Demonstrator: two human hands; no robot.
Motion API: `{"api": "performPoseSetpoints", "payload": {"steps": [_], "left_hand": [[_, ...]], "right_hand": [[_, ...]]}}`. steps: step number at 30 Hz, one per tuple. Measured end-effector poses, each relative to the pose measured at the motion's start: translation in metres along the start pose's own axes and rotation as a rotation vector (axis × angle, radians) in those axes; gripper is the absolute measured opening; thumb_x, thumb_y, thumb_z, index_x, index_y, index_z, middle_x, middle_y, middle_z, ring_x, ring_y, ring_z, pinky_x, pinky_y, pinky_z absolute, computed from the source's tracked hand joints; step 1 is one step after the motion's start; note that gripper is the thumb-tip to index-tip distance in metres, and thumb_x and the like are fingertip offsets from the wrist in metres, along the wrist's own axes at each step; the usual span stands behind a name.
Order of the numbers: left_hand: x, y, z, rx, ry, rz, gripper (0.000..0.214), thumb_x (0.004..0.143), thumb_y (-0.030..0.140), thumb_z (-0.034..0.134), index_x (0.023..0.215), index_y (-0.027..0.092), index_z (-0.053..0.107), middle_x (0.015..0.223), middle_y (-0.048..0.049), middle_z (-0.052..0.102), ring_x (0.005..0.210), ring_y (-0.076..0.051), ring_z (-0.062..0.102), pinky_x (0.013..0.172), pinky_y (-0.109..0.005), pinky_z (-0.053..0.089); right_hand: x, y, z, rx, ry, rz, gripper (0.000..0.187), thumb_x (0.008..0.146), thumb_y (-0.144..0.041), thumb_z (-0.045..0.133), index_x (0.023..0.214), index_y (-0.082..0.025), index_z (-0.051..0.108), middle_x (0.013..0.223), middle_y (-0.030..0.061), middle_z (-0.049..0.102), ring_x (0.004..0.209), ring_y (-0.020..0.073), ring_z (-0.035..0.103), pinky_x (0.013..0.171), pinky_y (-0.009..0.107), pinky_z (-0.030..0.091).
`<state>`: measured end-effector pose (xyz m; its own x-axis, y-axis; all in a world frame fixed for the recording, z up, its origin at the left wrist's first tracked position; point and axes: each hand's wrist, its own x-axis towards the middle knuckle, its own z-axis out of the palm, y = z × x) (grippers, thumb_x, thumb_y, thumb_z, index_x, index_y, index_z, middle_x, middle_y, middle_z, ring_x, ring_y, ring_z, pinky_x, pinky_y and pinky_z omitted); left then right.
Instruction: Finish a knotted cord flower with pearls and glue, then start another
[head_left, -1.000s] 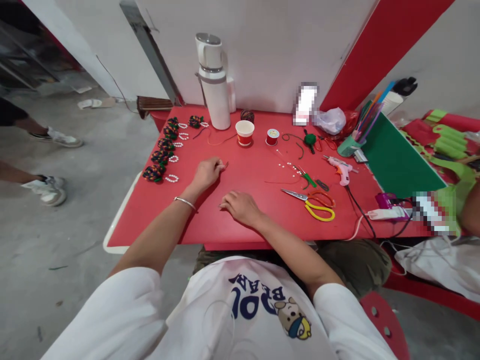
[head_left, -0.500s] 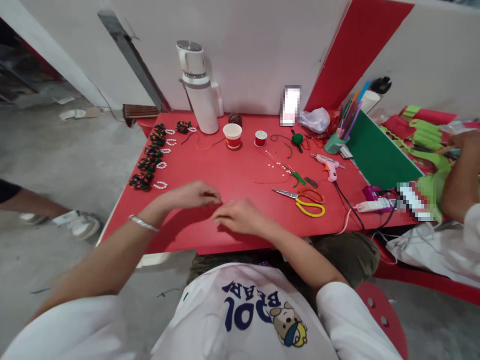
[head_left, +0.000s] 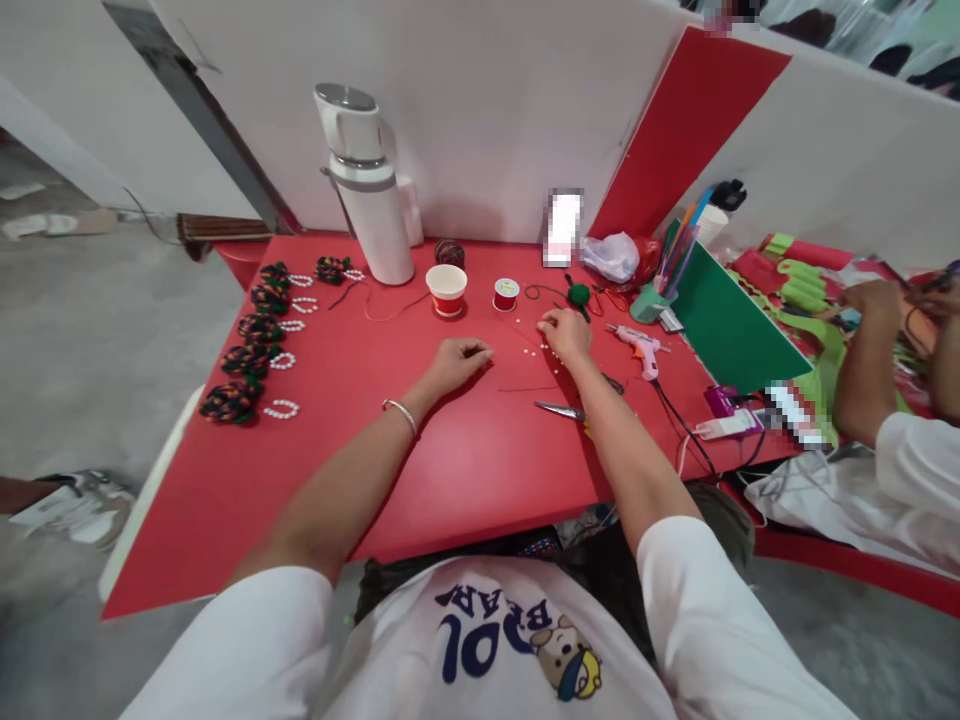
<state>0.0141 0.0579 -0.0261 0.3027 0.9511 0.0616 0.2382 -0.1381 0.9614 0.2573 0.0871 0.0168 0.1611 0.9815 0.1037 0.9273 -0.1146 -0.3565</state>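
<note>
My left hand [head_left: 460, 365] rests low over the middle of the red table, thumb and fingers drawn together. Whatever they pinch, if anything, is too small to see. Farther right, my right hand [head_left: 568, 335] reaches among loose white beads [head_left: 544, 347], its fingertips pinched at the tabletop; what lies between them cannot be made out. A fine dark thread [head_left: 529, 389] stretches across the table between the hands. Just beyond stands a spool of red thread [head_left: 506, 294]. Partly covered by my right forearm are scissors [head_left: 559, 410] with yellow handles.
Braided dark bundles with bead loops [head_left: 259, 328] line the left side. At the back stand a white flask [head_left: 371, 215], a paper cup [head_left: 446, 290] and a yarn ball [head_left: 450, 253]. A pink glue gun [head_left: 645, 350] and its cable lie right, near a green divider [head_left: 739, 310]; a co-worker's arm is beyond.
Both hands, close together near the front edge before, have moved apart. My right hand has gone forward and right to the beads; my left has moved slightly forward. The camera view has shifted.
</note>
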Motion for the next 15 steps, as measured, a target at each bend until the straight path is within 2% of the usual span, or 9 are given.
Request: {"api": "performPoseSetpoints", "payload": {"steps": [5,9,11,12,14,15], "left_hand": [[0.002,0.000,0.000,-0.073,0.000,-0.037,0.032,0.078,0.048,0.071,0.076,0.016,0.073,0.066,-0.0041,0.070,0.058,-0.014,0.058,0.055,-0.026,0.045],[0.002,0.003,0.001,-0.066,0.007,-0.030,0.032,0.078,0.047,0.071,0.073,0.016,0.071,0.065,-0.0039,0.068,0.058,-0.014,0.057,0.055,-0.026,0.043],[0.001,0.003,0.001,-0.063,0.023,-0.014,0.032,0.078,0.047,0.071,0.072,0.015,0.070,0.065,-0.0035,0.067,0.058,-0.014,0.057,0.055,-0.026,0.043],[0.001,0.003,0.002,-0.069,0.038,-0.008,0.032,0.077,0.046,0.071,0.071,0.015,0.070,0.064,-0.0032,0.067,0.057,-0.013,0.056,0.055,-0.026,0.042],[0.001,0.001,0.003,-0.095,0.077,-0.009,0.031,0.077,0.046,0.072,0.071,0.015,0.069,0.063,-0.0026,0.066,0.056,-0.013,0.055,0.055,-0.026,0.041],[0.001,-0.001,0.003,-0.106,0.087,-0.018,0.030,0.076,0.045,0.072,0.072,0.016,0.069,0.063,-0.0024,0.065,0.055,-0.013,0.054,0.054,-0.026,0.041]], "right_hand": [[0.015,-0.003,0.013,-0.127,-0.046,-0.018,0.022,0.098,-0.033,0.061,0.107,-0.024,0.079,0.115,0.0109,0.077,0.109,0.0256,0.066,0.090,0.035,0.052],[0.005,-0.018,0.005,-0.168,-0.052,-0.062,0.026,0.100,-0.023,0.052,0.111,-0.015,0.075,0.120,0.0187,0.072,0.113,0.0289,0.063,0.092,0.038,0.049],[-0.023,-0.036,-0.001,-0.118,-0.047,-0.130,0.028,0.101,-0.022,0.048,0.112,-0.014,0.072,0.118,0.0177,0.072,0.109,0.0279,0.063,0.091,0.037,0.048],[-0.045,-0.048,-0.003,-0.078,-0.048,-0.209,0.028,0.102,-0.020,0.046,0.112,-0.015,0.072,0.117,0.0158,0.072,0.106,0.0262,0.063,0.090,0.036,0.048],[-0.102,-0.074,-0.006,-0.015,-0.165,-0.494,0.026,0.100,-0.019,0.048,0.102,-0.017,0.073,0.107,0.0119,0.073,0.099,0.0237,0.063,0.086,0.034,0.047],[-0.134,-0.087,-0.006,0.022,-0.290,-0.708,0.022,0.099,-0.019,0.052,0.098,-0.018,0.074,0.103,0.0099,0.074,0.095,0.0223,0.063,0.082,0.032,0.047]]}}
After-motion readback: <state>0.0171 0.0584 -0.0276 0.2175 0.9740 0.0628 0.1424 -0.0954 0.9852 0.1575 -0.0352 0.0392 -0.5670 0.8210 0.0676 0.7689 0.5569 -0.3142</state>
